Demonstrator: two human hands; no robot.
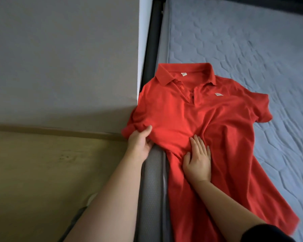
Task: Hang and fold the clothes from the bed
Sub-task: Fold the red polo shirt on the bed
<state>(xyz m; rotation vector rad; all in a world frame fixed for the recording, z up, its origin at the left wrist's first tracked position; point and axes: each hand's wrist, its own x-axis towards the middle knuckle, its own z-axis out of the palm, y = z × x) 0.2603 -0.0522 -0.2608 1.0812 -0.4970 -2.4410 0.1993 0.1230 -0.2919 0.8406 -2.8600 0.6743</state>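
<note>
A red polo shirt (215, 123) lies front up on the blue-grey quilted mattress (252, 41), collar pointing away from me, its left side hanging over the bed's edge. My left hand (141, 141) grips the shirt's left sleeve at that edge, thumb on top of the cloth. My right hand (198, 160) lies flat with fingers spread on the shirt's middle, where the cloth bunches into folds. The right sleeve lies spread out on the mattress.
A grey wall (59, 58) stands close along the bed's left side, with a dark bed frame (150, 49) between wall and mattress. Below it is a yellowish floor (42, 172). Bare mattress stretches to the right and beyond the shirt.
</note>
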